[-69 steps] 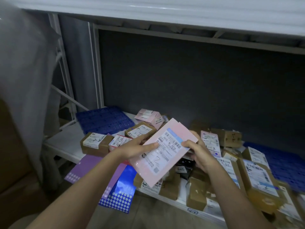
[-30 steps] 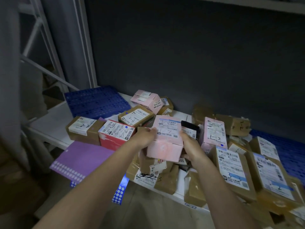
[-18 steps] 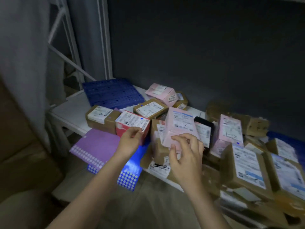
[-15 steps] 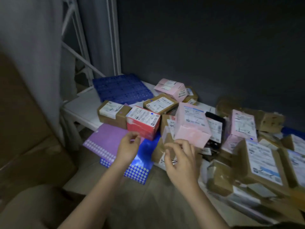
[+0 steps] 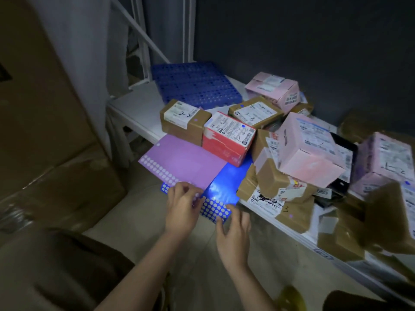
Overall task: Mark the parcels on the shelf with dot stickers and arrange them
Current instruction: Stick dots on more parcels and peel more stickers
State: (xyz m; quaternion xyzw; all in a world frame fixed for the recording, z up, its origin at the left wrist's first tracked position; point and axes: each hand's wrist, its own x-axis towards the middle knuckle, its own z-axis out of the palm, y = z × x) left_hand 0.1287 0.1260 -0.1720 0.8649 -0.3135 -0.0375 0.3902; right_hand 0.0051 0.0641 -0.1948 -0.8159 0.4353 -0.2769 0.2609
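A purple sticker sheet (image 5: 183, 163) and a blue sticker sheet (image 5: 224, 189) overhang the white shelf's front edge (image 5: 139, 125), the purple one on top. My left hand (image 5: 183, 209) pinches the near corner of the purple sheet. My right hand (image 5: 234, 230) hovers with relaxed fingers at the blue sheet's near edge, holding nothing. A pink parcel (image 5: 307, 151) sits on top of the pile of brown parcels. A red box (image 5: 228, 138) and a brown box (image 5: 183, 121) stand behind the sheets, each bearing a dot.
A blue perforated tray (image 5: 195, 84) lies at the shelf's back left. More pink and brown parcels crowd the shelf to the right. A large cardboard carton (image 5: 40, 122) stands at the left. White rack posts rise behind the tray.
The pink parcel was set down on the pile and both hands let go of it. My hands then dropped to the sticker sheets, the left taking hold of the purple one.
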